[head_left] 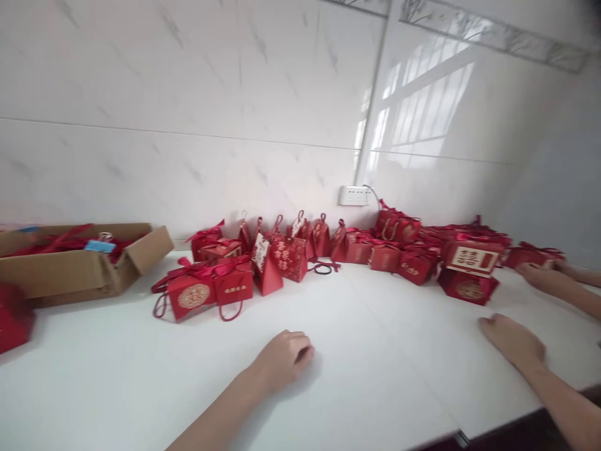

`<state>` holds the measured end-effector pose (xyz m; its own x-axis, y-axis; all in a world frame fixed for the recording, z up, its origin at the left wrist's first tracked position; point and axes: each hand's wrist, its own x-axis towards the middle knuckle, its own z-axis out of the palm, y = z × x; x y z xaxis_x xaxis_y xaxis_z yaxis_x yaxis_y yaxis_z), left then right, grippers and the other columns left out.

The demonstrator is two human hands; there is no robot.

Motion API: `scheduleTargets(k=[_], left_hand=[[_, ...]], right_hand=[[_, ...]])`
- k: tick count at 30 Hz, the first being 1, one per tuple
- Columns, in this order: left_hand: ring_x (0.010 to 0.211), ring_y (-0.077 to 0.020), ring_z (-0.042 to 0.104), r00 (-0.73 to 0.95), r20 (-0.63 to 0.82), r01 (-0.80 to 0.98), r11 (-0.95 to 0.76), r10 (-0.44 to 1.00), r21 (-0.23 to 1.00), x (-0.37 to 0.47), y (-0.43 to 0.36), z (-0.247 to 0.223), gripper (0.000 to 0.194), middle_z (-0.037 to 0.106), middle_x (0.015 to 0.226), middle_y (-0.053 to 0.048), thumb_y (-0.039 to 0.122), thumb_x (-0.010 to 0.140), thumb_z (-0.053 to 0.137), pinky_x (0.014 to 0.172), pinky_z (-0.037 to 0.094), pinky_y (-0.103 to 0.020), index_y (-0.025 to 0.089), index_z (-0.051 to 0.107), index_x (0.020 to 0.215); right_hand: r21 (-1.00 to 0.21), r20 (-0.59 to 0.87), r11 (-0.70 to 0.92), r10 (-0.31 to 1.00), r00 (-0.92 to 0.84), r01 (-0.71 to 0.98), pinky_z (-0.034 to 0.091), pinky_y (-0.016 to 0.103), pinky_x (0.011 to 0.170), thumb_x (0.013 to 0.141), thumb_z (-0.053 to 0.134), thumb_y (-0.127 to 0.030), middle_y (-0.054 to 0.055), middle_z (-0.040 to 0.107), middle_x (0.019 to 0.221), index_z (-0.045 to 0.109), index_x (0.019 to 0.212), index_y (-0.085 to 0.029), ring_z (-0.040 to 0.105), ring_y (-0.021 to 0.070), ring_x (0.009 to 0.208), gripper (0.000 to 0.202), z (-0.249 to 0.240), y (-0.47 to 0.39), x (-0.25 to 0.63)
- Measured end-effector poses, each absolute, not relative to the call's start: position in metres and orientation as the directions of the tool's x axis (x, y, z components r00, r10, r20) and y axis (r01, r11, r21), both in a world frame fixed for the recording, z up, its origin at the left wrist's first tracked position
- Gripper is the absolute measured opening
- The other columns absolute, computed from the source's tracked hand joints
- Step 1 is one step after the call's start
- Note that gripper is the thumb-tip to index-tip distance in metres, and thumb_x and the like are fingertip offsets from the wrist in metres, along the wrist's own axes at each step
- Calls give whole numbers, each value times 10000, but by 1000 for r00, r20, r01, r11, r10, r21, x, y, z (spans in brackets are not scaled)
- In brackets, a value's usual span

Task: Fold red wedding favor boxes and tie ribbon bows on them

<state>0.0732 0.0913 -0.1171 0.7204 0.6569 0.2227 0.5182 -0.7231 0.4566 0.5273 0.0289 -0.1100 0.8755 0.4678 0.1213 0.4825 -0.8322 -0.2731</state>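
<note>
My left hand (pixel 285 362) rests on the white table in a loose fist, with nothing showing in it. Its nearest things are two red gift boxes, one with a round gold emblem (pixel 192 294) and a smaller one (pixel 235 285) with a ribbon and cord handle. On the right, my right hand (pixel 514 341) lies curled on the table, back of the hand up; its fingers are mostly hidden and no object shows in it. Just beyond it stands a red box with a cream label (pixel 469 258) on top of another red box (pixel 469 289).
At left an open cardboard box (pixel 61 275) holds red ribboned things, with a blurred red box (pixel 14 316) before it. Red cone-shaped boxes (pixel 270 269) and several ribboned boxes line the wall. Another person's hand (pixel 539 277) reaches a red box at far right. A power strip (pixel 354 195) hangs behind.
</note>
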Motion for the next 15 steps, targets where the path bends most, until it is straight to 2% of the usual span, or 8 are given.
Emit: scheduleTargets(k=[2,4,7,15], left_hand=[[712,-157,574,707,207,530,-700,676,478,73,90,-115,306,661,744,-29,226,868,340,733,424,-279,181,585,691],[726,-165,575,689,185,549,-671,701,498,73,90,-113,317,652,735,-21,254,871,335,723,422,-274,193,585,684],[677,-163,557,670,181,561,-651,720,511,74,91,-114,340,621,691,-6,309,874,336,697,420,-272,205,565,645],[712,-170,558,671,153,565,-633,726,528,74,96,-119,362,610,698,4,398,873,326,680,409,-258,213,545,652]], right_hand=[[-219,49,-854,473,880,471,480,353,833,914,509,-246,146,652,1043,657,834,-168,624,205,977,186,-111,26,536],[-190,27,-852,492,870,488,478,355,860,931,485,-282,120,645,1068,649,925,-161,616,190,985,204,-115,30,539],[-170,33,-843,513,858,511,487,386,868,932,496,-347,78,630,1081,609,1048,-142,606,181,979,261,-122,34,541],[-154,69,-837,520,851,524,503,395,847,926,514,-345,76,615,1095,588,1091,-141,604,185,970,273,-128,33,548]])
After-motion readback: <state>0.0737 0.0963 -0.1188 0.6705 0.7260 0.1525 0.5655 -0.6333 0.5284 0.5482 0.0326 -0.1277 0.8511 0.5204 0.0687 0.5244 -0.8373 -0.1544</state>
